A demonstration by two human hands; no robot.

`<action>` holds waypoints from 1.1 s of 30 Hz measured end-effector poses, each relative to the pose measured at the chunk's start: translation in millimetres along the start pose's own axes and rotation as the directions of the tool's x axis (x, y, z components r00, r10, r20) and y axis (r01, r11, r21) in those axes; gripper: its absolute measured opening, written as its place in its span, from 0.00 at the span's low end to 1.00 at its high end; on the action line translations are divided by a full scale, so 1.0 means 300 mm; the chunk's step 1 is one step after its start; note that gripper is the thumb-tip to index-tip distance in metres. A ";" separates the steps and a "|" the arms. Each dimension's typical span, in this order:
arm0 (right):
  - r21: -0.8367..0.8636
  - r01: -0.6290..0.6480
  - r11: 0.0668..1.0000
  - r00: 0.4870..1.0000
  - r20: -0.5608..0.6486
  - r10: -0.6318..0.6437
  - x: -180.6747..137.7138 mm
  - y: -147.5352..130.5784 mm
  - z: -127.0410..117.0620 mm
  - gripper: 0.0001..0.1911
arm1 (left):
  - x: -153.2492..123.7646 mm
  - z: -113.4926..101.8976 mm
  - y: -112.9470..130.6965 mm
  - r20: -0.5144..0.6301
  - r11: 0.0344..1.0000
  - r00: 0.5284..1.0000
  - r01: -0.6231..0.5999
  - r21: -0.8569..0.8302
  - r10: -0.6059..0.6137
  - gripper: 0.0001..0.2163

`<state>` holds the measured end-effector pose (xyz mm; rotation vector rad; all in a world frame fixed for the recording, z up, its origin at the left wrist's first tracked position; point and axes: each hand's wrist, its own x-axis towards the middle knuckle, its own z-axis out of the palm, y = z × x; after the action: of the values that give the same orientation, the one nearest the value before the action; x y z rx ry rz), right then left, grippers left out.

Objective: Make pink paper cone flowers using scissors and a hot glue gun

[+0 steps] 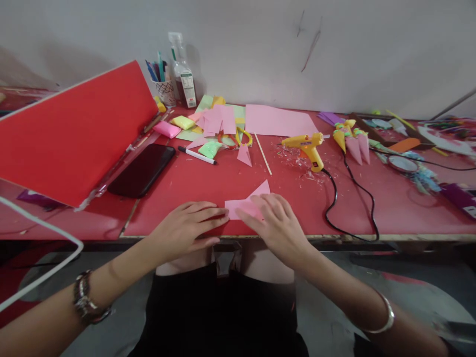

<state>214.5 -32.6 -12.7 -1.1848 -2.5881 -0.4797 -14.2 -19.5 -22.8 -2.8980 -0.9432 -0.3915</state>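
Note:
A folded piece of pink paper lies flat near the table's front edge, with one pointed corner sticking up toward the back. My left hand has its fingers stretched out, and their tips touch the paper's left edge. Over the paper's right part, my right hand bends its fingers and thumb onto it, hiding some of the sheet. Behind it are a small folded pink paper cone, yellow-handled scissors and a thin wooden stick.
A yellow glue gun with a black cord sits right of centre. Pink and yellow paper cones lie beyond it. On the left are a phone, a marker and a tilted red board. A glass bottle stands behind.

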 end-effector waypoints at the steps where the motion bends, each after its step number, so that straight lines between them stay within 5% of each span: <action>1: -0.002 0.047 0.999 0.999 0.009 -0.047 -0.002 -0.009 -0.003 0.18 | -0.001 0.001 -0.001 0.000 1.000 1.000 0.004 -0.006 -0.004 0.17; 8: 0.055 0.048 0.997 0.995 0.081 -0.053 -0.013 0.001 -0.005 0.18 | -0.001 0.000 -0.010 0.017 1.000 1.000 -0.003 -0.026 0.004 0.16; 16: 0.078 -0.102 0.992 0.981 0.175 0.087 -0.102 0.072 -0.040 0.21 | 0.004 -0.002 -0.014 0.043 1.000 0.999 0.001 -0.031 0.000 0.16; 25: 0.150 -0.168 0.974 0.977 0.154 0.145 -0.151 0.109 -0.072 0.17 | 0.007 -0.020 -0.003 0.056 0.999 0.998 0.006 -0.047 -0.004 0.16; 33: 0.263 -0.227 0.938 0.972 0.125 0.201 -0.087 0.101 -0.077 0.15 | 0.006 -0.015 -0.001 0.028 0.998 1.000 0.014 -0.063 -0.012 0.15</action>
<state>256.3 -41.0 4.8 -1.3945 -2.4585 -0.0144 -13.8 -18.9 -17.9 -2.9630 -0.9715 -0.3908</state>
